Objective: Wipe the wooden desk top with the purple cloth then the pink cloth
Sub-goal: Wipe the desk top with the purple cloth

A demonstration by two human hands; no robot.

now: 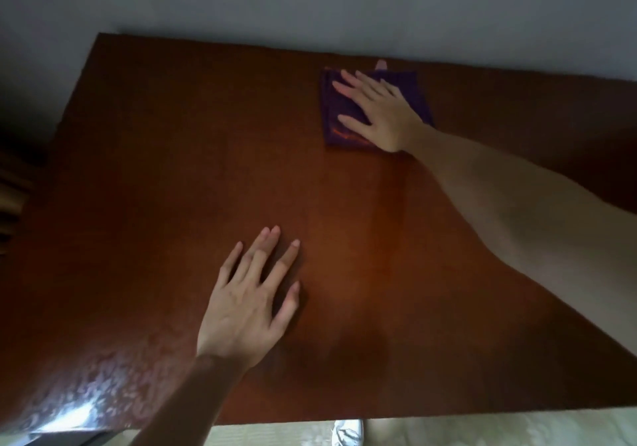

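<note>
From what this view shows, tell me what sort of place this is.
Probably a room in a home or lodging, though little shows. A wooden desk stands against a plain pale wall; pale patterned flooring lies below its near edge. The right hand presses a purple cloth flat on the desk.

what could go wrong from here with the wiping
1. The purple cloth lies close to the desk's far edge by the wall; a push further out may bunch it against the wall or miss the edge strip.
2. The right hand presses with flat fingers only, so the folded cloth could slip out or unfold.
3. The left hand rests bare on the wood and may leave smudges.
</note>
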